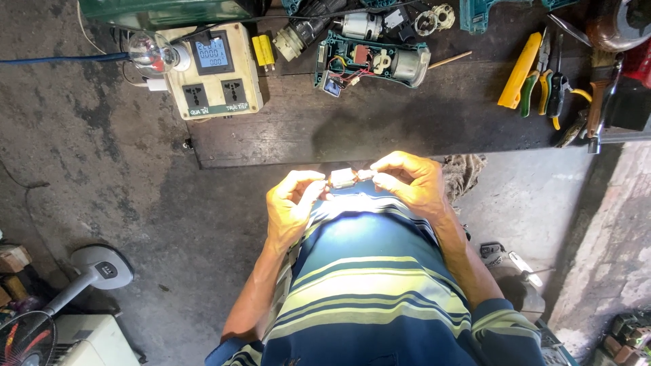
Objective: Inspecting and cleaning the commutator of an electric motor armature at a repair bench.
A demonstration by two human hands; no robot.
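Note:
Both hands hold a small whitish motor part (344,177) close to my chest, brightly lit from above. My left hand (290,203) pinches its left end with thumb and fingers. My right hand (410,179) grips its right end with curled fingers. Beyond the hands, a dark wooden bench (380,125) carries an opened power-tool half shell (371,64) with its motor and red wires showing.
On the bench: a cream socket box with a display (215,71) and a bulb (150,51), two yellow cylinders (264,51), more tool parts (352,24), a yellow knife (519,70) and pliers (550,85). A fan base (102,270) stands on the concrete floor at left.

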